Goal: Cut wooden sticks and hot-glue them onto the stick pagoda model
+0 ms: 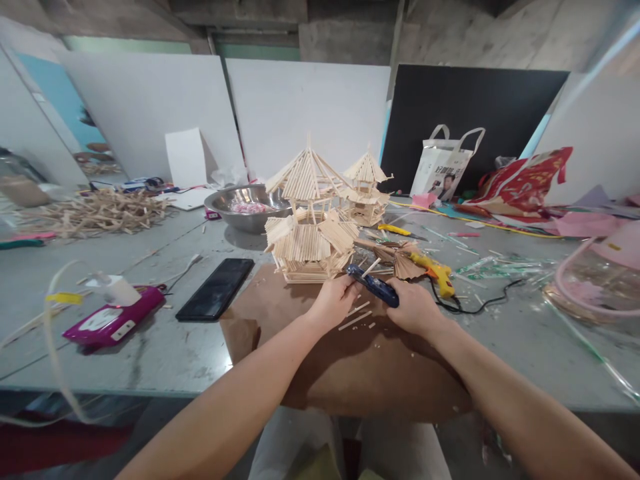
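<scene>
My right hand [414,305] is closed around the end of a dark blue hand tool [375,287], which looks like cutters; its jaws are hard to make out. At the tool's other end, my left hand [336,297] is closed with the fingers pinched around a thin wooden stick [371,267], whose tip sticks up past the tool. Just beyond the hands stands a model pavilion [311,240] of pale sticks, with a pointed upper roof and a wider lower one. Loose cut sticks [355,320] lie on the brown paper sheet [320,373] beneath my hands.
Behind stands a smaller stick pavilion [365,193]. A steel bowl [240,217], a stick pile [100,212], a black phone [216,290] and a purple power strip [115,317] are leftward. To the right lie a yellow glue gun [440,275], a yellow-handled knife [395,230] and plastic scraps.
</scene>
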Demonstrator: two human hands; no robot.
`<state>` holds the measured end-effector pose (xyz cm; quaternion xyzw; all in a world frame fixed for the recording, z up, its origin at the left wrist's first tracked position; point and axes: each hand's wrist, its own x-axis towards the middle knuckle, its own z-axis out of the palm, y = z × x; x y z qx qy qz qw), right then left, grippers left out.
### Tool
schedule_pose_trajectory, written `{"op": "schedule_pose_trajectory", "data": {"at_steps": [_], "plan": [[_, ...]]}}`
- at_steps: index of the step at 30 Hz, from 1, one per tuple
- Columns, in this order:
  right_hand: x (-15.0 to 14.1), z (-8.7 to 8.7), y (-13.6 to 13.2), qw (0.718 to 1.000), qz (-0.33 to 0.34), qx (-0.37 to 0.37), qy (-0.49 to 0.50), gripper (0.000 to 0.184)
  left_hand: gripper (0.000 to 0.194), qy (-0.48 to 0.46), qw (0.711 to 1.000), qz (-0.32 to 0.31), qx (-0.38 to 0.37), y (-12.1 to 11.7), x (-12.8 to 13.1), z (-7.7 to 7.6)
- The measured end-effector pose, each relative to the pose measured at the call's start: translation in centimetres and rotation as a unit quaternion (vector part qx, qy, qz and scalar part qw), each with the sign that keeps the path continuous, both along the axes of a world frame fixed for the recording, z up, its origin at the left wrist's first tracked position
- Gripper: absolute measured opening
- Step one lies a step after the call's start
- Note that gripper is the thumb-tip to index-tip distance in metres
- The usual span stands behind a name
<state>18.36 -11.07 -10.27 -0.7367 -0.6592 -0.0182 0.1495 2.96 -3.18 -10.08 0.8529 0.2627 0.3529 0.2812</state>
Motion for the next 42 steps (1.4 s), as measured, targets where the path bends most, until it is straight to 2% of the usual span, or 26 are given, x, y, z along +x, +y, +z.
{"op": "schedule_pose_trajectory", "data": {"at_steps": [4,9,17,21,23,27,32,36,42], "plan": [[0.0,0.1,0.1,1.0,-0.001,0.006,0.008,0.025,0.021,-0.003,1.0,0.008,-0.018,-0.1,0.0,0.1],[0.3,-0.2,0.4,1.0,0.007,0.013,0.024,0.033,0.029,-0.012,0.998,0.003,-0.062,-0.3,-0.1,0.5],[0.9,-0.5,0.5,0.994,0.073,0.049,0.069,0.046,0.033,-0.024,0.984,-0.097,-0.146,0.3,-0.4,0.1],[1.1,-0.8,0.6,0.991,0.092,0.056,0.085,0.05,0.035,-0.013,0.978,-0.119,-0.17,0.4,-0.4,0.0],[1.2,-0.9,0.6,0.99,0.097,0.055,0.085,0.052,0.035,-0.008,0.982,-0.114,-0.151,0.3,-0.4,0.0],[1.2,-0.9,0.6,0.992,0.089,0.049,0.076,0.053,0.028,0.013,0.998,-0.051,-0.039,-0.1,-0.3,0.2],[1.0,-0.6,0.4,0.992,0.093,0.048,0.066,0.055,0.022,0.074,0.995,0.015,0.062,-0.2,-0.4,0.3],[0.9,-0.6,0.4,0.993,0.09,0.045,0.059,0.054,0.021,0.129,0.985,0.042,0.106,0.0,-0.5,0.2],[0.8,-0.4,0.3,0.994,0.087,0.04,0.053,0.053,0.024,0.184,0.971,0.092,0.126,-0.2,-0.5,0.3]]}}
